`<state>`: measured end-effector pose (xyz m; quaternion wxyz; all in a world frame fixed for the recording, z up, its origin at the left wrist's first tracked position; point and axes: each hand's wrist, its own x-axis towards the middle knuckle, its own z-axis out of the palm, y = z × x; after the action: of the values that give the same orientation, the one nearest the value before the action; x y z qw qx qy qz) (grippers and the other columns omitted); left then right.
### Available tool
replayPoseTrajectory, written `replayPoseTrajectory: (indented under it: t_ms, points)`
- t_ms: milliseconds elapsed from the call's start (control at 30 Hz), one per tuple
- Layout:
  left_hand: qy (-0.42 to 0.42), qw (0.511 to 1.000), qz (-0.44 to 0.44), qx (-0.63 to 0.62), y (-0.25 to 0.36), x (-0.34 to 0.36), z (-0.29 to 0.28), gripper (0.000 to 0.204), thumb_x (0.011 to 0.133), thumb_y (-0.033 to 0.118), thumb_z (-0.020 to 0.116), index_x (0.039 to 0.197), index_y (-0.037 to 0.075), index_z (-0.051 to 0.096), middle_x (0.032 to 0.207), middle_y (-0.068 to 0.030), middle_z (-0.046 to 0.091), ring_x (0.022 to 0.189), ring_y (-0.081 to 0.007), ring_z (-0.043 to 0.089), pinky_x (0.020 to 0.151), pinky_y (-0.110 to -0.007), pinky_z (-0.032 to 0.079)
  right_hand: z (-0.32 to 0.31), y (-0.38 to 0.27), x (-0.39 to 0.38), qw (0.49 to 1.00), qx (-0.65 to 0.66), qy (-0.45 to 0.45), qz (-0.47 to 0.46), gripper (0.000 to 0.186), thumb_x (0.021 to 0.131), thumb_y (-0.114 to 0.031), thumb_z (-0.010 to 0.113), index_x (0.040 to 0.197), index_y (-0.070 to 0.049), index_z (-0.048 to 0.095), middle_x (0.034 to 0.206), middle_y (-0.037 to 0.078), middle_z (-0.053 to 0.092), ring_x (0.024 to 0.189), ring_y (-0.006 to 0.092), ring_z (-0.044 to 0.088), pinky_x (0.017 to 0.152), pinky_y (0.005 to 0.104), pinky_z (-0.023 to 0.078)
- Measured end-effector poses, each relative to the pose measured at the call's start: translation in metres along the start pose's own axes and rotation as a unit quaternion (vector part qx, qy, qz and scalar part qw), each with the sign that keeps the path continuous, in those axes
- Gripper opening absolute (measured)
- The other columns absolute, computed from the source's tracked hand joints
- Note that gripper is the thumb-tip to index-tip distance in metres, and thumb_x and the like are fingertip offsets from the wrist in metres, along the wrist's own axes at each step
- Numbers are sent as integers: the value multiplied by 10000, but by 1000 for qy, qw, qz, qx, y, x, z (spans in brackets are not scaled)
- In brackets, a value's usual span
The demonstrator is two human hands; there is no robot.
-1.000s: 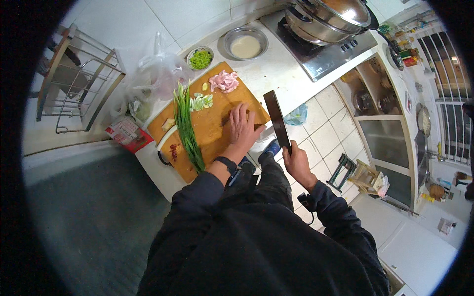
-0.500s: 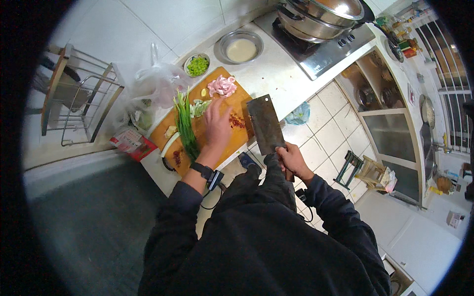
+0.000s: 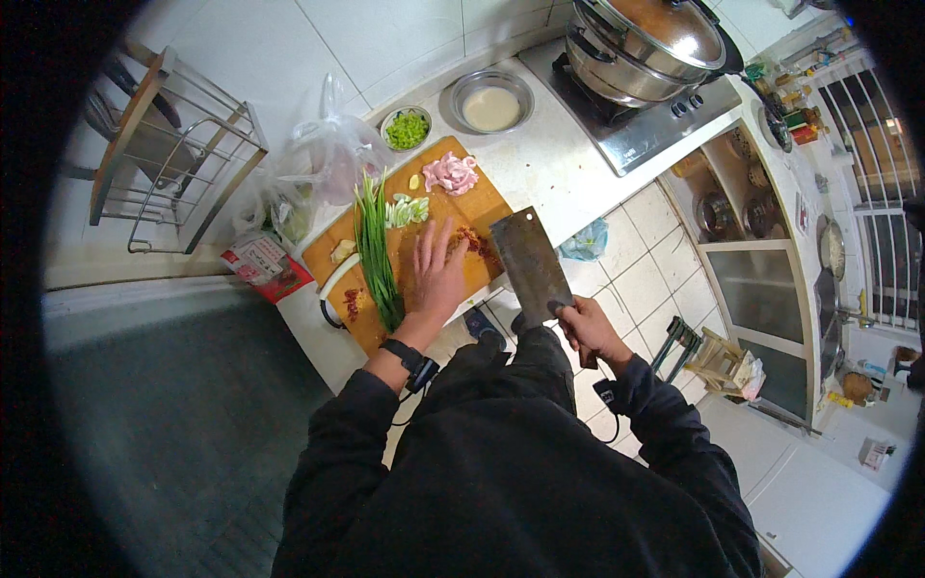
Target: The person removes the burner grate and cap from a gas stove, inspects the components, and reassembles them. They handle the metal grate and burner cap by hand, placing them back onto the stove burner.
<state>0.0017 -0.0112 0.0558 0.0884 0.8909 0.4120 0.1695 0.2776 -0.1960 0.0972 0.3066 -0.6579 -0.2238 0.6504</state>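
Observation:
My right hand (image 3: 590,330) is closed round the wooden handle of a cleaver (image 3: 532,268), its broad dark blade held off the near right corner of the wooden cutting board (image 3: 479,207). Over the board my left hand (image 3: 436,274) is open with fingers spread, holding nothing. A bunch of green chives or thin scallions (image 3: 377,255) lies just left of that hand. Beyond the fingertips sit sliced pale green-white pieces (image 3: 407,211), a yellowish slice (image 3: 414,181) and a heap of pink raw meat (image 3: 450,174). Chopped dried red chilli (image 3: 476,241) lies between hand and blade.
Behind the board stand a small bowl of chopped greens (image 3: 407,128) and a metal bowl of pale liquid (image 3: 491,104). A steel pot (image 3: 636,58) sits on the cooktop. Left are plastic bags (image 3: 332,149), a red packet (image 3: 270,266) and a wire rack (image 3: 183,154).
My left hand has drawn back toward me from the sliced pieces, and they show more fully. The cleaver is still in my right hand, slightly turned. The whole view has shifted a little.

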Motion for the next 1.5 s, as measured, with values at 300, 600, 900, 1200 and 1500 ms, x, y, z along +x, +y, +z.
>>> replayPoseTrajectory:
  t_ms: [300,600,900,1200,1500]
  points:
    - [-26,996,-74,-47,0,21,2,178,832,183,836,908,102,697,1098,-119,659,1215,-330,572,1150,-529,387,-26,-7,79,981,-14,181,-75,454,1053,-478,675,971,-38,596,643,31,571,490,138,555,455,318,469]
    - [-2,996,-81,-35,4,22,-14,438,805,114,819,1220,80,684,1444,-145,575,1381,-368,481,1269,-581,254,-69,-28,158,979,-36,158,-123,542,1015,-521,710,907,7,654,672,69,628,501,162,592,446,332,474]
    - [-83,989,-123,5,-3,4,-7,451,863,143,789,1309,102,732,1569,-129,499,1572,-343,301,1302,-620,163,-69,-64,168,966,-136,167,-145,624,928,-496,817,1015,107,683,787,150,714,593,224,704,514,372,585]
    - [-29,992,-118,-28,-4,14,-14,347,847,199,842,1159,112,717,1276,-76,641,1355,-317,504,1274,-581,247,-48,-73,174,841,-473,200,-170,531,827,-274,875,1134,54,594,1186,294,663,1068,441,707,929,507,585]
    - [10,971,-199,-135,-9,34,-3,546,889,167,786,1404,71,634,1281,-132,657,1268,-334,587,1207,-494,369,-37,-102,144,785,-544,205,-216,451,894,-294,798,1175,24,647,1174,249,665,1023,435,708,908,504,580]
